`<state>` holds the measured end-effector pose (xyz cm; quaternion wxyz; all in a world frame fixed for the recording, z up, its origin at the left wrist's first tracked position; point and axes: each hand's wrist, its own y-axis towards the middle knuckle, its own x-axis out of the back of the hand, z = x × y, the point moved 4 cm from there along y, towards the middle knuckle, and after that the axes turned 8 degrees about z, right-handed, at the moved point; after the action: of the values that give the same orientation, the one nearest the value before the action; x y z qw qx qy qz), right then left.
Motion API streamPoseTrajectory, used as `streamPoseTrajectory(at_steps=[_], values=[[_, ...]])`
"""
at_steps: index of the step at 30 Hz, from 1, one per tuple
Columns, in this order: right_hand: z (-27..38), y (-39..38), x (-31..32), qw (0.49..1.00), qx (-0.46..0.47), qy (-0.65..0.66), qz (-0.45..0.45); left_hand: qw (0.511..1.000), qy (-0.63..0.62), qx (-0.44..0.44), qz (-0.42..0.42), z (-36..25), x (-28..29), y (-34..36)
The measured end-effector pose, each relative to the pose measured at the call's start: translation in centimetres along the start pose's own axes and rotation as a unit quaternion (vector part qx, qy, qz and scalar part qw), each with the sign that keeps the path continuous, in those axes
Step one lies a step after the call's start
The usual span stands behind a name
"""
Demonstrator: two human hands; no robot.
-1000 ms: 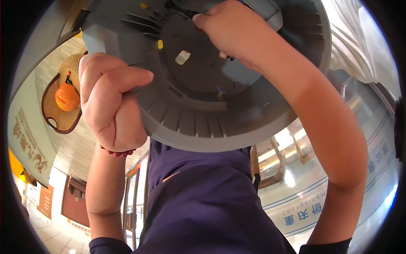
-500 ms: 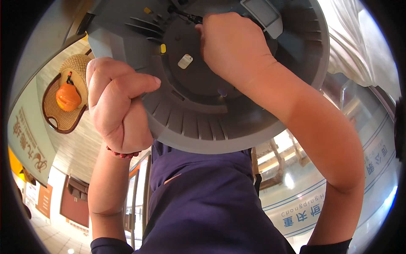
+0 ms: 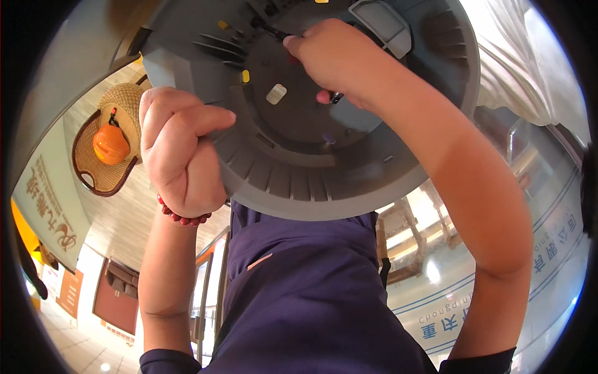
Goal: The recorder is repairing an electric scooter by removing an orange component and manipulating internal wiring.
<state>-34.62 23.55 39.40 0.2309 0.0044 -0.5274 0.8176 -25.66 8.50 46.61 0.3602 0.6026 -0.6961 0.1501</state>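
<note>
Before me is a large round grey plastic housing (image 3: 349,209), its ribbed inside facing me. My right hand (image 3: 339,59) is closed around a slim black tool (image 3: 272,28) inside the housing. The tool's thin front end points up and left toward the ribs, and a dark end shows below my palm; its exact kind I cannot make out. At the housing's left edge, my left hand (image 3: 184,149) is curled, the fingers folded and one pointing right. Whatever it holds, if anything, is hidden.
Inside the housing are a pale sticker (image 3: 276,94), a yellow piece (image 3: 245,76) and a grey rectangular frame (image 3: 381,25). An orange hard hat (image 3: 111,144) lies on a woven chair (image 3: 87,153) at left. A white curtain (image 3: 520,68) hangs at upper right.
My right hand has turned and shifted slightly, baring the lower end of the black tool and a fingertip. The left hand stays curled; the whole view has shifted a little.
</note>
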Motion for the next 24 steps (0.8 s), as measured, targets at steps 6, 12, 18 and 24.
streamPoseTrajectory(at_steps=[6,12,18,24], values=[[-1.4,0.1,-0.7,0.884,-0.075,0.444,0.126,1.0,0.0,0.004,-0.006,-0.1,0.2,0.2],[-0.6,-0.3,-0.1,0.983,-0.078,0.161,0.042,1.0,0.001,-0.001,-0.006,0.0,0.2,0.0],[-0.2,-0.7,0.8,0.998,-0.042,0.026,0.038,1.0,-0.01,-0.004,-0.008,0.2,0.3,0.1],[-1.3,-1.1,1.5,0.989,-0.048,0.135,-0.03,1.0,-0.012,-0.011,-0.005,0.2,0.3,0.0]])
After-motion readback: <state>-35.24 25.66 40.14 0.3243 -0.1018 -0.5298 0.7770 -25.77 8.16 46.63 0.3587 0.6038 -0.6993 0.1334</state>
